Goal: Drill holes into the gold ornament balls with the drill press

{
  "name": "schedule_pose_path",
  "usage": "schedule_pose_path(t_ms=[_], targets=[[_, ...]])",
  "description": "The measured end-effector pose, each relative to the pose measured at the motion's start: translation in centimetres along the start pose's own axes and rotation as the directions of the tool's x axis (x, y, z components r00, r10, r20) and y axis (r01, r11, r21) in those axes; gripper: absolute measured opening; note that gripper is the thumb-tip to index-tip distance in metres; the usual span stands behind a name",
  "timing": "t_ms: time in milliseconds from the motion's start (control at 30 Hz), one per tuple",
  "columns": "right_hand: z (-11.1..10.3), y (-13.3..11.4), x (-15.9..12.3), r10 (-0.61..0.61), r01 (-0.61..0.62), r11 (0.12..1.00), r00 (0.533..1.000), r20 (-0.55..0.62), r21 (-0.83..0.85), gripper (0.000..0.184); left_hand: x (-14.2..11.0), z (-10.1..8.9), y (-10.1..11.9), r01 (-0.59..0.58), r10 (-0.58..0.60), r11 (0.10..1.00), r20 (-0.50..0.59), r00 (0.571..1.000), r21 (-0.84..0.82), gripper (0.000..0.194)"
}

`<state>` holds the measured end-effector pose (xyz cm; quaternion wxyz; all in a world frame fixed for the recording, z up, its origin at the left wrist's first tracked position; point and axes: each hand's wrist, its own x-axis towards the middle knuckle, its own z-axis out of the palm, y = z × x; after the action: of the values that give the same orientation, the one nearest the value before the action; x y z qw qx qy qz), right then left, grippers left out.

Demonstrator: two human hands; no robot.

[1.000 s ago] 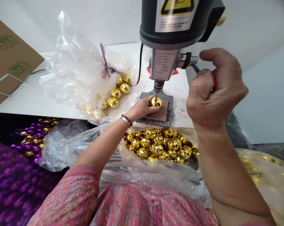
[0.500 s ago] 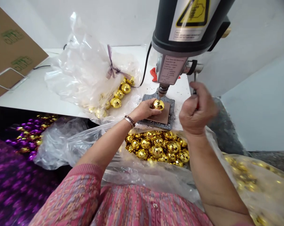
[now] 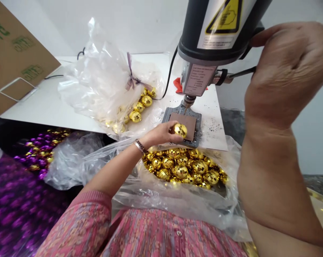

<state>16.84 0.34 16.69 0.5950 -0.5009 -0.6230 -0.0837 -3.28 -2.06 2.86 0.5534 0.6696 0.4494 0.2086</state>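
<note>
A shiny gold faceted ball is pinched between the thumb and fingers of my left hand. It is over the front part of the brown pad on the grey drill press base. Above and behind the ball, the drill bit points down from its chuck, apart from the ball. My right hand is raised beside the black motor housing. It is closed around the end of the feed lever; the grip itself is hidden by the hand.
An open clear bag of gold balls lies in front of the base. On the white table sits a tied plastic bag with more gold balls. A cardboard box and purple balls are at left.
My right hand has swung the lever up and outward. The bit has risen clear of the ball, and my left hand has drawn the ball toward me.
</note>
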Motion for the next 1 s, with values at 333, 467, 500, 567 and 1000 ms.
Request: schedule_pose_path(t_ms=[333, 467, 500, 567, 1000], targets=[[-0.1, 0.1, -0.9, 0.048, -0.048, 0.999, 0.999, 0.021, 0.000, 0.043, -2.3, -7.0, -2.4, 0.284, 0.009, 0.911, -0.704, 0.711, 0.298, 0.016], [-0.3, -0.1, -1.1, 0.065, -0.064, 0.997, 0.998, 0.024, -0.037, 0.043, -2.3, -10.1, -5.0, 0.487, -0.056, 0.825, -0.816, 0.576, 0.287, 0.011], [-0.4, -0.2, -1.1, 0.068, -0.067, 0.997, 0.997, 0.023, -0.048, 0.043, -2.3, -10.3, -5.3, 0.500, -0.083, 0.818, -0.802, 0.591, 0.284, 0.014], [-0.4, -0.3, -1.2, 0.069, -0.067, 0.996, 0.997, 0.033, -0.063, 0.042, -2.1, -10.0, -5.5, 0.504, -0.133, 0.813, -0.749, 0.649, 0.292, 0.019], [-0.2, 0.1, -1.1, -0.014, 0.014, 0.999, 1.000, -0.006, -0.037, 0.033, -0.8, -4.6, -1.3, 0.123, -0.259, 0.915, -0.323, 0.910, -0.385, 0.045]])
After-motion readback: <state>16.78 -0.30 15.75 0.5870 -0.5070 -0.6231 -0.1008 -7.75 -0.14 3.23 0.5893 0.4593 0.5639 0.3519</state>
